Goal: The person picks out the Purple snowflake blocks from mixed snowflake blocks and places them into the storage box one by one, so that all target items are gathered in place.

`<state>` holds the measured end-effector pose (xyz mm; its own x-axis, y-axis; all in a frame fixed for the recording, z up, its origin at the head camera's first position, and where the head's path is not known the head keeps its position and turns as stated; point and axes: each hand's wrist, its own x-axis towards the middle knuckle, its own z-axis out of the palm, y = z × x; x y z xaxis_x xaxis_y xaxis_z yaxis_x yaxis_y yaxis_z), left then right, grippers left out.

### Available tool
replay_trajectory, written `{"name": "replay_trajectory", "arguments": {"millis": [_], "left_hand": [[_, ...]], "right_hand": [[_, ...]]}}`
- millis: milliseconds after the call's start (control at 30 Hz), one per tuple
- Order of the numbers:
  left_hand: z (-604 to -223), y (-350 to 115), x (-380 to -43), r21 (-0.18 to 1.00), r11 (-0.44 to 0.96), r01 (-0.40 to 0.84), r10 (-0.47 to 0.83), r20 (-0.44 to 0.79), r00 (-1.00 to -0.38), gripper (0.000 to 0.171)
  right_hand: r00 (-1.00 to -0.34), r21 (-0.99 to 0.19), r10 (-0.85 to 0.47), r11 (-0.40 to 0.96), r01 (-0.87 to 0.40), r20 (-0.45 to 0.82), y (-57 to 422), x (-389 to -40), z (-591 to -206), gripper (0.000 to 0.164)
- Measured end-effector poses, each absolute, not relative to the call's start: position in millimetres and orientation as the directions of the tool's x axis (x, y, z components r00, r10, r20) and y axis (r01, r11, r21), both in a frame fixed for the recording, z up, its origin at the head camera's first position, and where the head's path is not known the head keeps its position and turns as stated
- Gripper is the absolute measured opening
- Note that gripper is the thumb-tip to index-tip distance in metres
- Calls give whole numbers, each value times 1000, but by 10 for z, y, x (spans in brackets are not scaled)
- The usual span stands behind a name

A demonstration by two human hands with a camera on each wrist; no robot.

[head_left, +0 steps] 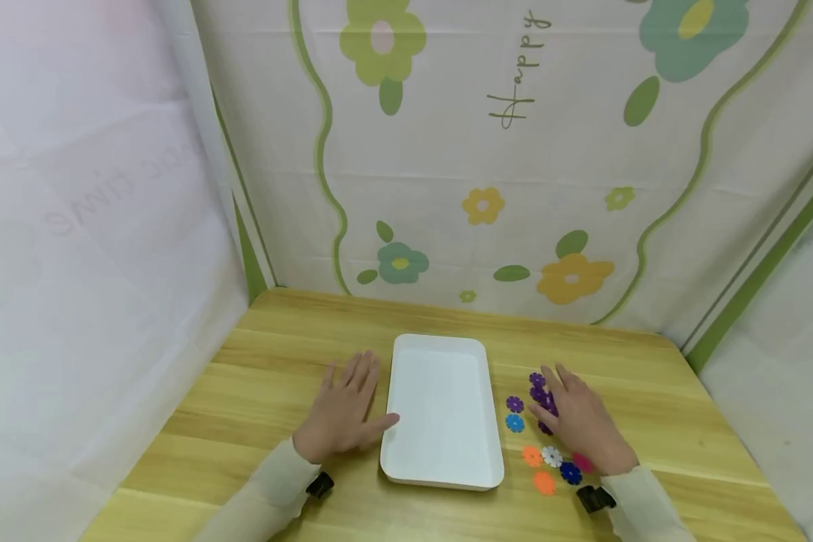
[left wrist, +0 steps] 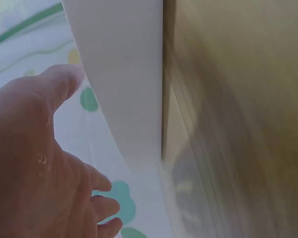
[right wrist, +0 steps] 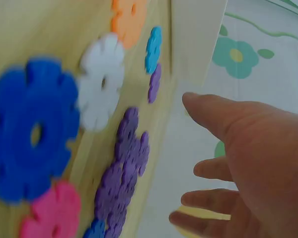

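Observation:
A white rectangular tray (head_left: pixel 440 410) sits on the wooden table between the hands. My left hand (head_left: pixel 344 414) is at its left side with fingers spread and thumb tip overlapping the rim; the left wrist view shows the thumb close to the tray's wall (left wrist: pixel 124 74). To the right of the tray, my right hand (head_left: pixel 583 420) hovers with loose fingers over a cluster of purple notched snowflake discs (head_left: pixel 537 393), hiding some of them. In the right wrist view these purple discs (right wrist: pixel 116 183) overlap one another, and nothing is between the fingers.
Near the cluster lie a light blue disc (head_left: pixel 515 423), a lone purple disc (head_left: pixel 514 404), two orange discs (head_left: pixel 544 482), a white disc (head_left: pixel 552 456), a dark blue disc (head_left: pixel 570 473) and a pink disc (head_left: pixel 583 462). A flower-printed curtain (head_left: pixel 433 150) hangs behind the table (head_left: pixel 244 391).

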<state>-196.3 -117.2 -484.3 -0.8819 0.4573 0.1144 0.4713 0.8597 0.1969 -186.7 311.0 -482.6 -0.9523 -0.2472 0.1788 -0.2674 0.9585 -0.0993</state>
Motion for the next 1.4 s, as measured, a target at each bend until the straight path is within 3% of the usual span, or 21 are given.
{"name": "replay_trajectory", "arguments": {"millis": [267, 500, 1400], "left_hand": [[-4728, -1077, -1760, 242, 823, 514, 528, 8, -849, 104], [-4695, -1004, -1608, 286, 778, 559, 582, 4, -813, 106], [-4818, -949, -1386, 264, 758, 596, 608, 41, -793, 111]], "right_hand": [[-934, -222, -313, 911, -346, 170, 3340, -2117, -4791, 58], [-965, -359, -251, 896, -260, 71, 3449, -2402, -4810, 48], [-978, -455, -194, 879, -140, -75, 3445, -2694, -4873, 23]]}}
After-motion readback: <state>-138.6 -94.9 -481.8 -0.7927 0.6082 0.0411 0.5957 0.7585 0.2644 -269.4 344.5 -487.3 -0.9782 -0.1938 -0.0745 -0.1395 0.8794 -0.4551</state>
